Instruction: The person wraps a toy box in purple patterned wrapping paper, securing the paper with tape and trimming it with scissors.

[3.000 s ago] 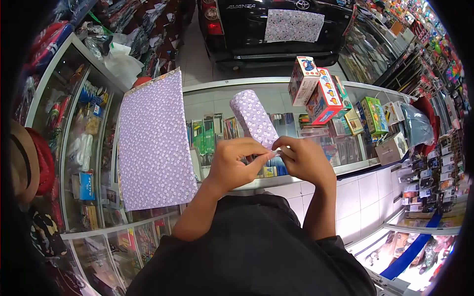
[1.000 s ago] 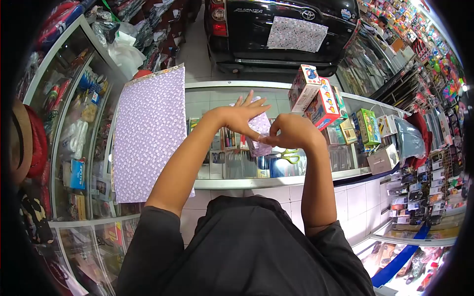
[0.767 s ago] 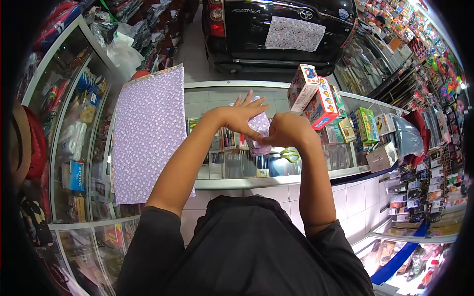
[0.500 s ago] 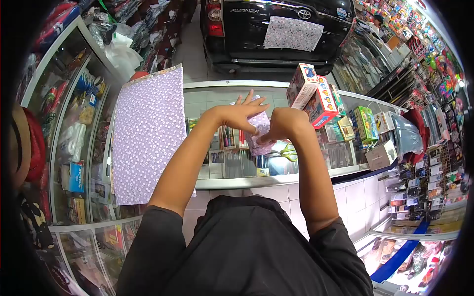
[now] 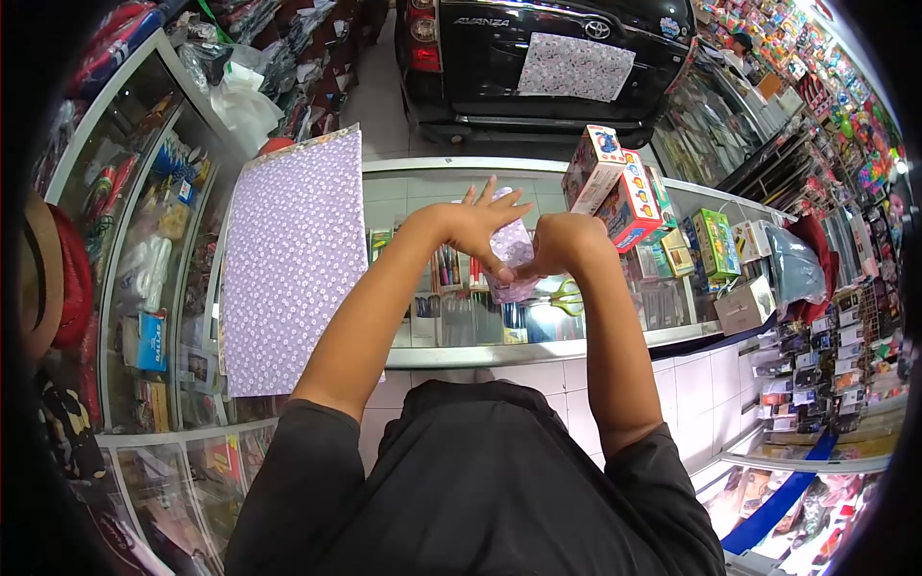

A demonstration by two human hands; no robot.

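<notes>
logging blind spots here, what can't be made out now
All in the head view:
- Contents of the floral-wrapped package: hidden by its paper.
- Fingertips of the right hand: mostly hidden by its knuckles.
- Fine print on the red box: too small.
- Brown item, far left: cut by dark edge.

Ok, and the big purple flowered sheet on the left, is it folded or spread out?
Spread out: the purple flowered sheet lies broad and flat, with no fold showing.

A lilac floral-wrapped package (image 5: 512,247) is partly covered by the left hand (image 5: 473,228) and touched by the right hand (image 5: 565,244) on the glass countertop (image 5: 408,196). Green-handled scissors (image 5: 569,299) are laid beside its near end; lilac floral paper (image 5: 296,259) is spread well to the left.
</notes>
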